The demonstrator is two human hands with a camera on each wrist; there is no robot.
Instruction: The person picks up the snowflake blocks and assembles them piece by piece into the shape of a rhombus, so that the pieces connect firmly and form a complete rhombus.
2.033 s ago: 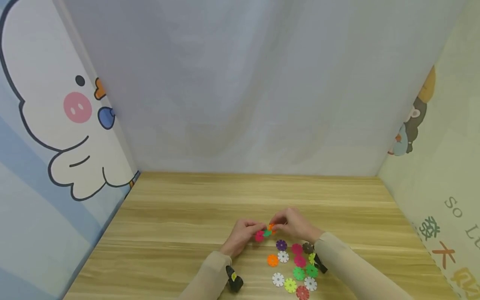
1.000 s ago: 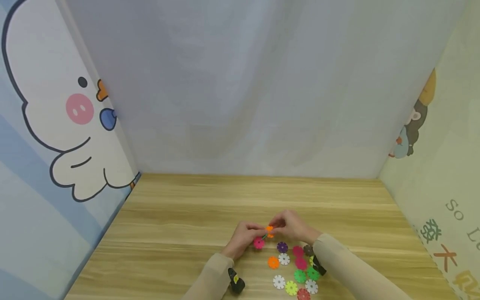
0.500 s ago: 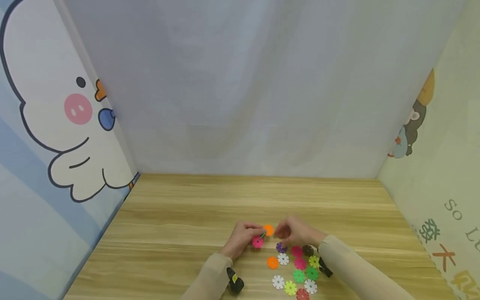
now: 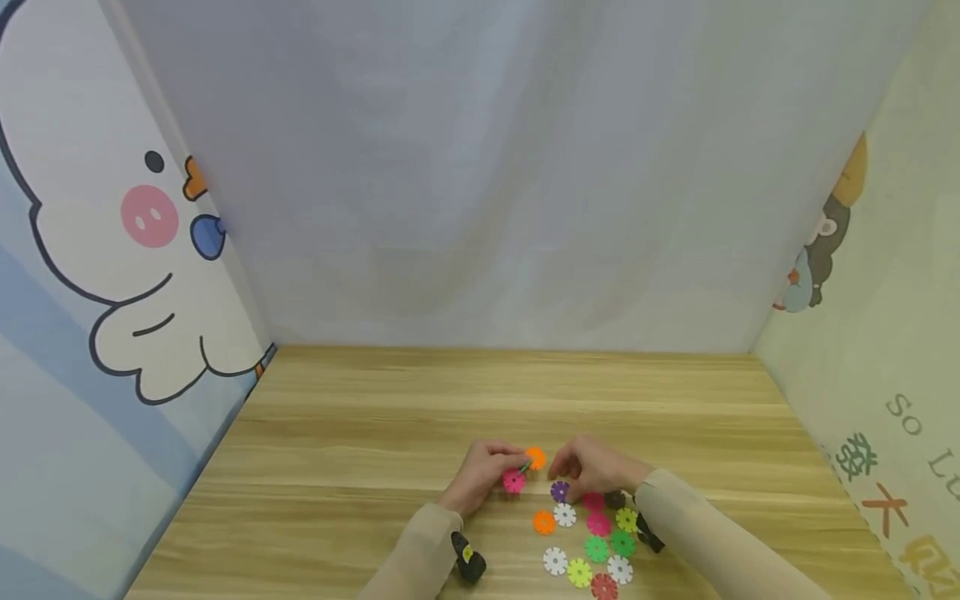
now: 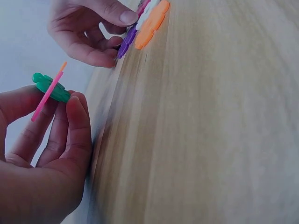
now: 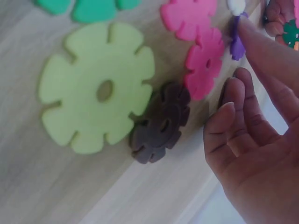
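Note:
My left hand (image 4: pixel 480 477) pinches a green interlocking disc (image 5: pixel 56 91) between thumb and fingertips. A pink disc (image 4: pixel 513 481) and an orange disc (image 4: pixel 536 458) are slotted onto the green one, forming a small joined piece. In the left wrist view the pink disc shows edge-on. My right hand (image 4: pixel 594 467) is at a purple notched disc (image 4: pixel 559 491) on the table, thumb and fingertips curled at its edges. The right wrist view shows the thumb against the purple disc (image 6: pixel 238 39), partly covering it.
Loose discs lie on the wooden table (image 4: pixel 360 433): an orange one (image 4: pixel 543 522), a white one (image 4: pixel 565 515), pink ones (image 4: pixel 597 523), a brown one (image 6: pixel 161 123), green ones (image 4: pixel 596 549), yellow-green ones (image 4: pixel 579 573) and a red one (image 4: pixel 604 587). A grey-white curtain (image 4: pixel 510 208) hangs behind.
My right hand has let go of the orange disc, leaving it on the joined piece, and moved down to the purple disc. My left hand keeps holding the piece, turned somewhat.

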